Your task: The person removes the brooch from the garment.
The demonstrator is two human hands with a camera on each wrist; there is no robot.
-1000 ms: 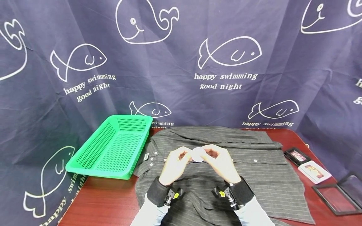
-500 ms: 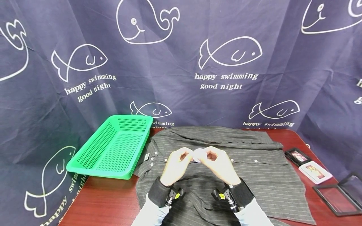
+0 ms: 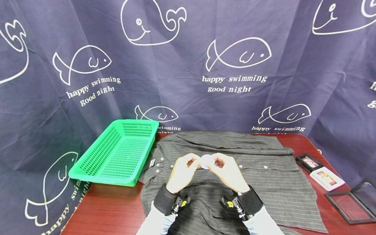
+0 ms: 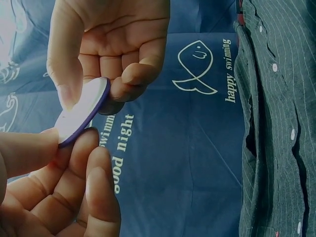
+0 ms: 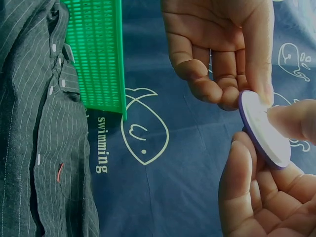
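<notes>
A small flat round white disc with a purple rim (image 3: 208, 162) is held in the air over the spread shirt (image 3: 276, 182). My left hand (image 3: 182, 173) pinches its left edge between thumb and fingers. On the opposite edge, the thumb and fingers of my right hand (image 3: 231, 172) pinch it too. The left wrist view shows the disc (image 4: 85, 111) tilted, its white face under both thumbs and its purple rim against the fingers. From the right wrist, the disc (image 5: 264, 129) appears nearly edge-on. Its exact kind cannot be told.
A green plastic basket (image 3: 154, 153) stands at the left of the red-brown table (image 3: 111, 209). Along the right edge lie a black case (image 3: 308, 162), a white picture case (image 3: 327, 179) and an open black-framed case (image 3: 349, 205). A patterned blue curtain (image 3: 188, 81) hangs behind.
Since a second ago, the disc has shifted slightly right and my right fingers cover less of it. Over the last half second, hands and disc stay almost still.
</notes>
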